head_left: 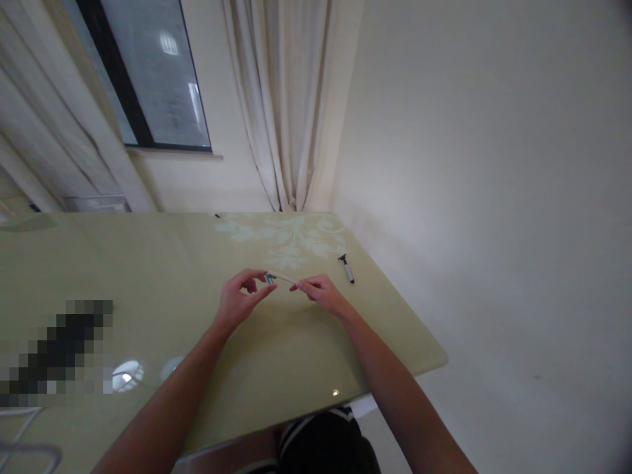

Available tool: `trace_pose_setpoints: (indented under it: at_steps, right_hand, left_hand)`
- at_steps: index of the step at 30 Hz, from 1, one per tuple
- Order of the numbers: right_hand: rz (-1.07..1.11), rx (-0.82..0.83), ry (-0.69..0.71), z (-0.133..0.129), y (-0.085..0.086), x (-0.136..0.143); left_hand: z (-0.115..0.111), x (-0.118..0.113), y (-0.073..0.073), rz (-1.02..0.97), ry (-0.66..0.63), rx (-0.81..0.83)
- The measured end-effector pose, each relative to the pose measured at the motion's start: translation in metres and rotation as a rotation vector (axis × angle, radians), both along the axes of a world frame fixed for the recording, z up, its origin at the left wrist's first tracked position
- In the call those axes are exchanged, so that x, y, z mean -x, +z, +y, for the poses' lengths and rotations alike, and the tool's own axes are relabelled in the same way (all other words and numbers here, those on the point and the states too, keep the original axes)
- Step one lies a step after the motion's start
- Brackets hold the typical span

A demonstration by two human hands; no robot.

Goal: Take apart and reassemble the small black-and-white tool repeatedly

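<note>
A thin, light-coloured stick-like item with a dark and teal-striped end is held between both hands above the table. It looks like a toothbrush, though it is small in view. My left hand pinches the striped end between thumb and fingers. The other end is pinched by my right hand, fingertips closed on it. To the right of my right hand, a razor with a grey and black handle lies on the table.
The pale green glossy table has a white leaf pattern at its back. A pixelated dark patch covers its left side. A small dark object lies at the back edge. Curtains and a window stand behind; a wall is at the right.
</note>
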State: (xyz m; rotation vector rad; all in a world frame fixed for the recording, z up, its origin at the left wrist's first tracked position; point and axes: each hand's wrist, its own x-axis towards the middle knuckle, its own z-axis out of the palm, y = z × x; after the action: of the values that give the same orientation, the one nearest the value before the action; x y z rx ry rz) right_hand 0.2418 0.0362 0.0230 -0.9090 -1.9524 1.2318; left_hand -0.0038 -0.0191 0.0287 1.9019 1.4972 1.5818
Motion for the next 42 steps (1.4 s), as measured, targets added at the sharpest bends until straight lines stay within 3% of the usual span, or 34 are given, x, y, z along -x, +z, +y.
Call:
trace_pose_setpoints:
  at_steps: [11,18,42]
  right_hand:
    - [0.019,0.036,0.016,0.003,-0.002,-0.001]
    - [0.024,0.131,0.102,0.0,0.001,0.001]
    - [0.126,0.103,0.134,-0.006,0.008,-0.002]
  left_hand:
    - [-0.001,-0.001,0.001,-0.005,-0.01,-0.003]
    - [-0.005,-0.002,0.009,-0.058,0.01,0.008]
    - [-0.011,-0.003,0.011,-0.053,-0.054,-0.003]
